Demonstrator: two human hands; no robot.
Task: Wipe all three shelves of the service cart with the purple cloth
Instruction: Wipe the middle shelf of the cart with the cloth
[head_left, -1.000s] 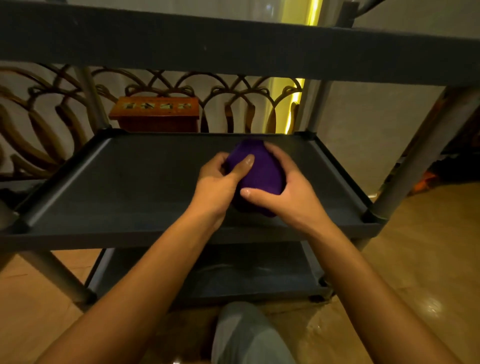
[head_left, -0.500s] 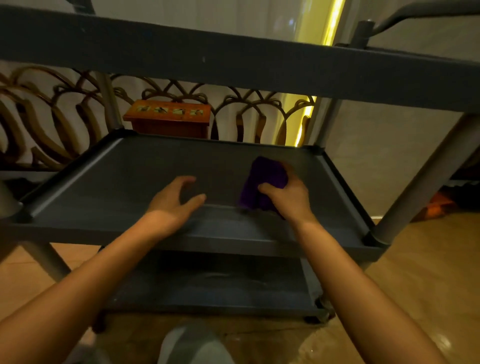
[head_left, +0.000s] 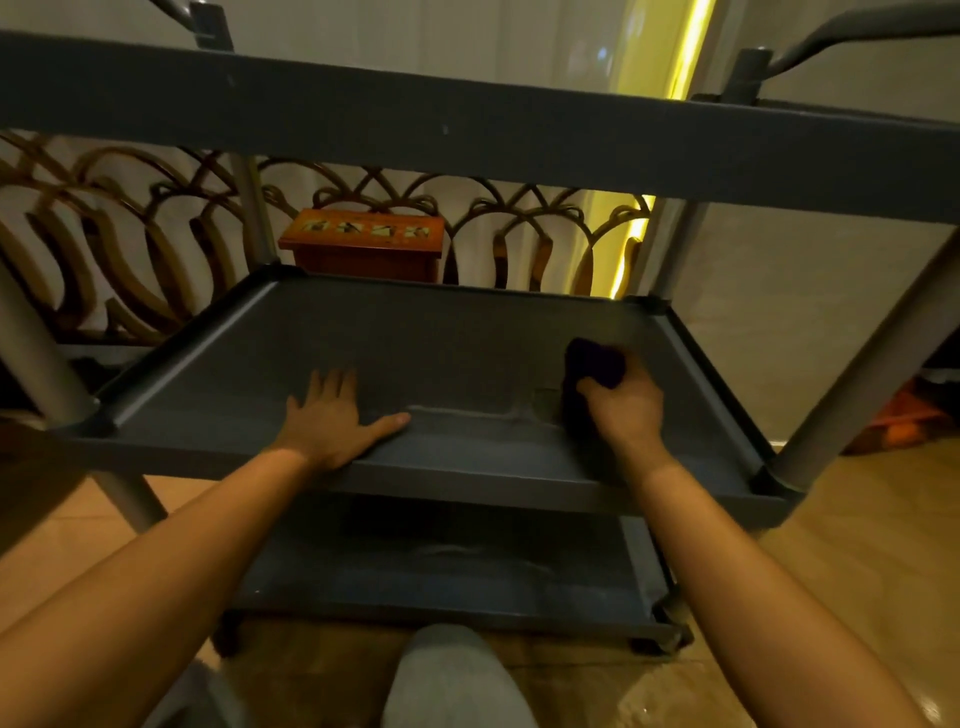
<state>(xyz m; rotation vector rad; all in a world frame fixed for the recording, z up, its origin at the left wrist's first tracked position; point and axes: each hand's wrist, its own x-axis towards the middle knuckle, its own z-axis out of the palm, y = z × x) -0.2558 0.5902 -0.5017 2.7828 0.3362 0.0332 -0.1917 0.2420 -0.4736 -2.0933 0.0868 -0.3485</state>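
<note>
Right hand (head_left: 623, 410) clenches the bunched purple cloth (head_left: 592, 364) against the middle shelf (head_left: 441, 353) near its right rim, while the left hand (head_left: 332, 421) lies released and flat at front centre, so unwiped surface extends leftward along the shelf's long axis.

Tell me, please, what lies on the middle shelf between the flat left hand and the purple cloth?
Nothing: in the head view only bare shelf with a faint streak separates the left hand from the purple cloth gripped in the right hand.
</note>
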